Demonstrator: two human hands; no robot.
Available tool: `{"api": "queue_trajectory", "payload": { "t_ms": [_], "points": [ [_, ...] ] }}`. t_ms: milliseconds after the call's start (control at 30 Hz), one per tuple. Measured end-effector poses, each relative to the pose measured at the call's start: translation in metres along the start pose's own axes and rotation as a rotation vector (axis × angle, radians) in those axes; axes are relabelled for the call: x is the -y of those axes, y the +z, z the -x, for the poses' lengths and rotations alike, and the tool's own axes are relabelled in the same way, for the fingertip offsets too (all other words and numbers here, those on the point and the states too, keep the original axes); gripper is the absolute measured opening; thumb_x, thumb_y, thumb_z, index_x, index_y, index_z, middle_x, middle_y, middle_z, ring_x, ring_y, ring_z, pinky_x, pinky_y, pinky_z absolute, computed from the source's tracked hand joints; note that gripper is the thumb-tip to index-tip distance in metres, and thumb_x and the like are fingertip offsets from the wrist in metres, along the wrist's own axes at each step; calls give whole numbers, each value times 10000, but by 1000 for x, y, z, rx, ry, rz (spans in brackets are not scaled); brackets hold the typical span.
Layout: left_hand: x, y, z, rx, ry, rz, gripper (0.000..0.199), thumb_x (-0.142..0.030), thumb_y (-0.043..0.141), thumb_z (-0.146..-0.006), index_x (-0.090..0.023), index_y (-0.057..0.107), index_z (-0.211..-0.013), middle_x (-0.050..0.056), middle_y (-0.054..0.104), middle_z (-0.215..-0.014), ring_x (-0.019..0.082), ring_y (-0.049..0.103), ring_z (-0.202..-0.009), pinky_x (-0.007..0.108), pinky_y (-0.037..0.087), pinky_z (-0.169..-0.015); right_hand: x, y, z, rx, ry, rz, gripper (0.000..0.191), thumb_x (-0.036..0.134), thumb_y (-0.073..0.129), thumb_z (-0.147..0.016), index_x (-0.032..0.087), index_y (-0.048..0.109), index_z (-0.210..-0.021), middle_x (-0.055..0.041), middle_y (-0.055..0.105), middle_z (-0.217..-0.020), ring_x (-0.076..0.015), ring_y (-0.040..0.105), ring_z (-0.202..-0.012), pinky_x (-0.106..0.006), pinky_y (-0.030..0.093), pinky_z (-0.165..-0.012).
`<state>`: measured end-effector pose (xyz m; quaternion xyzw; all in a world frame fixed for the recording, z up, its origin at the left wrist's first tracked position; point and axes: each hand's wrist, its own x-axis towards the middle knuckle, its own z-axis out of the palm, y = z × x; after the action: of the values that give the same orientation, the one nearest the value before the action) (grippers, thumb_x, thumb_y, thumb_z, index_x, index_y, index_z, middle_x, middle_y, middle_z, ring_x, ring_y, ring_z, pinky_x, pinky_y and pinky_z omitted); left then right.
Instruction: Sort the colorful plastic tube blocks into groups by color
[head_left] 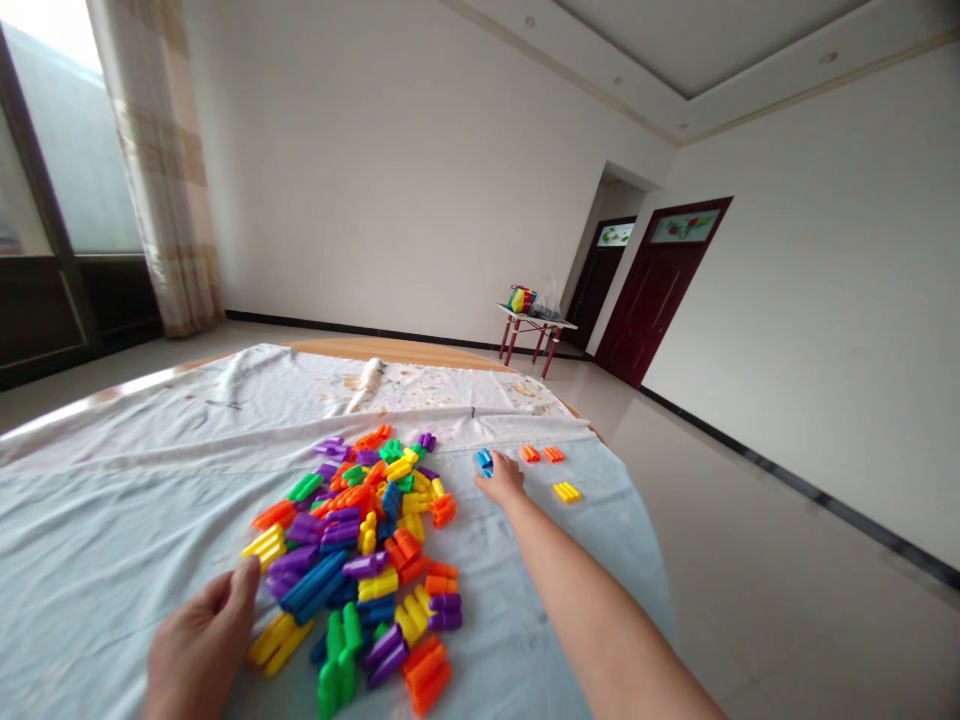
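Observation:
A heap of interlocking plastic building blocks (352, 540) in orange, purple, green, yellow and blue lies on a pale blue-white cloth (97, 560). My left hand (201, 640) is at the heap's lower left, its fingertips beside a yellow block (264, 546), and holds nothing that I can see. My right hand (501, 480) reaches past the heap, with its fingertips at a small blue block (484, 462). Apart from the heap lie several small blocks: two orange ones (540, 453) and a yellow one (567, 492).
The stained cloth covers a wide, low surface with a wooden edge (397, 350). Beyond it, a small red-legged table (534, 322) holds a colourful bag (522, 299). Tiled floor (750, 520) lies to the right, with dark doors (652, 300) behind.

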<state>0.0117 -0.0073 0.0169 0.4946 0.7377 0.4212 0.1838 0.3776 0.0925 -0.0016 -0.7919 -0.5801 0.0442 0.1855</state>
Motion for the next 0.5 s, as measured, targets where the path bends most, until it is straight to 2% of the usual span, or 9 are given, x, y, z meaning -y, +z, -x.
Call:
{"api": "queue_trajectory", "payload": {
  "t_ms": [133,300,433,500],
  "points": [
    [-4,-1,1,43,-50,38,404,-515,481,-637,-187,712,-676,15,630,-506,226,597,-579,268,396,-507,11,5,-1,21,-40,0,498,343,558,-743,262,494,-1231,-74,557,-1249,-268,480,-1160,-378,386,-889],
    [-13,-5,4,62,-96,57,396,-497,476,-630,-177,703,-679,7,599,-486,206,577,-564,253,379,-499,26,8,8,35,-141,-19,533,355,577,-729,255,486,-1245,-58,551,-1258,-231,489,-1146,-311,377,-908],
    [-13,-5,5,54,-80,37,397,-488,475,-632,-166,702,-685,14,609,-504,195,581,-576,241,383,-501,22,6,16,-36,-132,-10,582,418,620,-698,208,505,-1228,-107,576,-1195,-260,507,-1115,-327,391,-894],
    [-10,-4,4,17,-37,23,401,-499,476,-628,-169,702,-667,17,621,-510,194,586,-569,240,387,-491,15,5,17,-33,-123,8,538,396,635,-688,200,546,-1182,-109,605,-1132,-258,531,-1077,-323,399,-884]
  ]
}}
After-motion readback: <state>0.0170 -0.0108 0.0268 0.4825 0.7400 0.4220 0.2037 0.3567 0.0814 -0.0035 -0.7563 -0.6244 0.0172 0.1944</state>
